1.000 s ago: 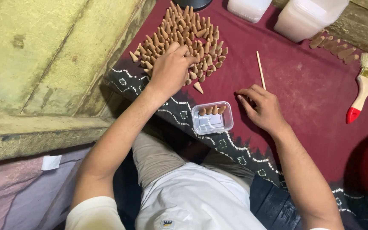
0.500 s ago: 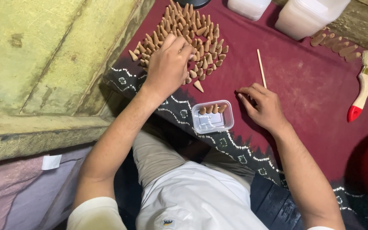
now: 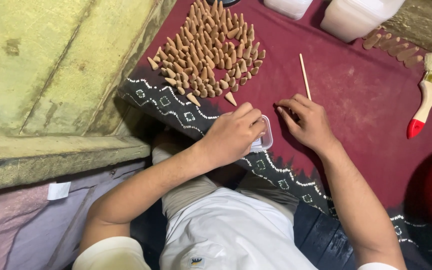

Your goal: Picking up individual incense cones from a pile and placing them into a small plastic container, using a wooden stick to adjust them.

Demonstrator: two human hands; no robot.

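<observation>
You sit on the floor in front of a dark red cloth [image 3: 366,100] that covers the work surface; its near edge has a black band with a white zigzag pattern [image 3: 186,112]. To the left of your hands there is a rough, yellowish stone or concrete slab [image 3: 51,60] with cracks, and below it a worn ledge [image 3: 51,157]. Nearer to your left elbow lies a faded purple sheet [image 3: 21,225] with a small white scrap [image 3: 58,190] on it. Beyond your right hand, in the far corner, you see grey rough ground [image 3: 426,20]. The light is soft and even.
</observation>
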